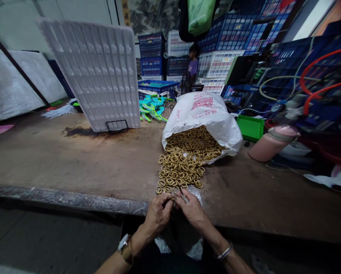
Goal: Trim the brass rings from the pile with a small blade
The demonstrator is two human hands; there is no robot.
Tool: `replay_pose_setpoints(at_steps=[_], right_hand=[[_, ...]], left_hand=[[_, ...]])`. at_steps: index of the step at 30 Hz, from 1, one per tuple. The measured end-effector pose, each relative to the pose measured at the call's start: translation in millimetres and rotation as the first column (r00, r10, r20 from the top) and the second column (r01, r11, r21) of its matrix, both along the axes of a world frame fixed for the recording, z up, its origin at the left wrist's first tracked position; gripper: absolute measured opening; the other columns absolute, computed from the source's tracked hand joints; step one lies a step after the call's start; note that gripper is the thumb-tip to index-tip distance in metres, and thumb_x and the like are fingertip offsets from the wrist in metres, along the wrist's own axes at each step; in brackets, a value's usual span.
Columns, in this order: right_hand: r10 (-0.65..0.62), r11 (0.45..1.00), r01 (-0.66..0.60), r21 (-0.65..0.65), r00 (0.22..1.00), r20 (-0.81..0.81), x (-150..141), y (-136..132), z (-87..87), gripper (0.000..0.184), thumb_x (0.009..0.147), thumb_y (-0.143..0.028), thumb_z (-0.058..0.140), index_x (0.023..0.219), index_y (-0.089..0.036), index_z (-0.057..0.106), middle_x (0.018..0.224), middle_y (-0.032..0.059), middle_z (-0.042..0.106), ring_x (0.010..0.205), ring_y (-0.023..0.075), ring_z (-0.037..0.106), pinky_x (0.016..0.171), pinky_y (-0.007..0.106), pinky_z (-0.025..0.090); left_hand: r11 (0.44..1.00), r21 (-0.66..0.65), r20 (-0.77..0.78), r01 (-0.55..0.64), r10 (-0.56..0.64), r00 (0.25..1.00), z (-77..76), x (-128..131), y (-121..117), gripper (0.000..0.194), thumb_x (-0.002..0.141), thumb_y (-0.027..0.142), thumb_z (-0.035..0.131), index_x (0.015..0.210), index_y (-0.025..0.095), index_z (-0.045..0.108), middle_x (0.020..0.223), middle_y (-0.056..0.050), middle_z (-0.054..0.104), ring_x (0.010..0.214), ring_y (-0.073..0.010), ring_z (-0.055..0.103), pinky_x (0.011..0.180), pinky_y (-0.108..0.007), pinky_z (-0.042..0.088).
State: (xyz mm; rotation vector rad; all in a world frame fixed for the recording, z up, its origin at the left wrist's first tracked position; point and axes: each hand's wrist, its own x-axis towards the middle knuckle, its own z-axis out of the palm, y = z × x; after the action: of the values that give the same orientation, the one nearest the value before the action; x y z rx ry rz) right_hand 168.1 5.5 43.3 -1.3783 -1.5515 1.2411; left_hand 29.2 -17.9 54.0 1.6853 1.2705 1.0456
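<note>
A white sack (207, 114) lies on its side on the brown table (73, 160), spilling a heap of small brass-coloured rings (182, 167) toward me. My left hand (158, 215) and my right hand (191, 208) meet at the table's near edge, just below the heap. Both hands have their fingers curled and pinched together over something small between them, with a thin metal piece showing at my right fingertips. What exactly they hold is too small to name. A watch is on my left wrist and a bangle on my right.
A white moulded tray (96, 72) stands upright in a wire holder at the back. Teal plastic parts (153, 106), a green bin (250, 127) and a pink bottle (270, 144) lie nearby. Stacked crates (216, 45) and a person (193, 62) are beyond.
</note>
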Motion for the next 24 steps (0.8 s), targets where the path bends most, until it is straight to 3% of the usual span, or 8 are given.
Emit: replay_pose_setpoints(at_steps=[3, 6, 10, 16, 19, 22, 24], right_hand=[[0.013, 1.000, -0.013, 0.012, 0.999, 0.030, -0.7, 0.6, -1.7, 0.025, 0.073, -0.041, 0.048, 0.061, -0.018, 0.045, 0.056, -0.0044, 0.044, 0.056, 0.0098, 0.041, 0.056, 0.023, 0.034], [0.016, 1.000, -0.016, 0.015, 1.000, 0.025, -1.2, 1.3, -3.5, 0.023, 0.073, -0.038, 0.047, 0.062, -0.018, 0.046, 0.056, -0.0048, 0.044, 0.056, 0.0097, 0.041, 0.056, 0.022, 0.034], [0.014, 1.000, -0.015, 0.012, 0.999, 0.031, -1.8, 1.6, -1.7, 0.021, 0.072, -0.037, 0.048, 0.064, -0.018, 0.047, 0.055, -0.0053, 0.043, 0.056, 0.0097, 0.041, 0.056, 0.022, 0.033], [0.024, 1.000, -0.024, -0.005, 0.999, 0.025, -0.4, 0.5, -1.7, 0.023, 0.075, -0.040, 0.043, 0.065, -0.019, 0.046, 0.056, -0.0046, 0.046, 0.053, 0.0100, 0.042, 0.053, 0.022, 0.034], [-0.005, 0.997, -0.008, 0.080, 0.986, 0.165, 3.4, -1.8, -7.2, 0.021, 0.078, -0.034, 0.039, 0.068, -0.020, 0.048, 0.056, -0.0033, 0.049, 0.052, 0.0107, 0.044, 0.051, 0.022, 0.033], [0.070, 0.974, -0.142, 0.176, 0.929, 0.365, 6.9, -7.1, -10.8, 0.013, 0.074, -0.018, 0.039, 0.073, -0.020, 0.052, 0.061, -0.0017, 0.054, 0.055, 0.0115, 0.048, 0.054, 0.021, 0.033], [0.136, 0.957, -0.236, 0.170, 0.880, 0.456, 7.0, -11.0, -11.1, 0.022, 0.068, -0.009, 0.037, 0.077, -0.020, 0.053, 0.063, -0.0011, 0.057, 0.058, 0.0118, 0.051, 0.056, 0.021, 0.033]], left_hand=[[0.999, -0.035, 0.075, -0.005, 0.007, 0.997, -2.0, 0.8, -1.7, 0.017, 0.077, 0.016, 0.045, 0.074, 0.015, 0.062, 0.071, -0.002, 0.062, 0.067, -0.0126, 0.056, 0.067, -0.022, 0.042], [0.985, -0.171, 0.224, 0.005, 0.034, 0.974, -4.7, 1.4, -3.1, 0.014, 0.076, 0.024, 0.049, 0.070, 0.014, 0.057, 0.063, 0.000, 0.057, 0.058, -0.0099, 0.051, 0.057, -0.020, 0.041], [0.903, -0.416, 0.397, 0.105, 0.077, 0.914, -4.3, 0.4, -4.6, 0.023, 0.074, 0.036, 0.052, 0.073, 0.013, 0.052, 0.057, 0.003, 0.052, 0.042, -0.0051, 0.043, 0.042, -0.017, 0.034], [0.811, -0.531, 0.560, 0.245, 0.119, 0.820, -4.4, -3.5, -9.0, 0.030, 0.074, 0.043, 0.055, 0.076, 0.014, 0.050, 0.061, 0.002, 0.054, 0.043, -0.0040, 0.044, 0.042, -0.016, 0.034], [0.802, -0.546, 0.603, 0.240, 0.178, 0.778, -3.1, -3.0, -9.7, 0.030, 0.072, 0.044, 0.057, 0.076, 0.015, 0.048, 0.060, 0.003, 0.053, 0.042, -0.0032, 0.042, 0.042, -0.015, 0.033], [0.813, -0.542, 0.621, 0.211, 0.219, 0.753, -2.7, -2.0, -9.1, 0.032, 0.071, 0.045, 0.059, 0.076, 0.015, 0.048, 0.061, 0.003, 0.053, 0.042, -0.0032, 0.042, 0.042, -0.016, 0.033], [0.830, -0.522, 0.623, 0.196, 0.214, 0.753, -4.0, -1.6, -8.9, 0.032, 0.071, 0.045, 0.058, 0.076, 0.015, 0.048, 0.063, 0.002, 0.054, 0.044, -0.0036, 0.043, 0.043, -0.016, 0.033]])
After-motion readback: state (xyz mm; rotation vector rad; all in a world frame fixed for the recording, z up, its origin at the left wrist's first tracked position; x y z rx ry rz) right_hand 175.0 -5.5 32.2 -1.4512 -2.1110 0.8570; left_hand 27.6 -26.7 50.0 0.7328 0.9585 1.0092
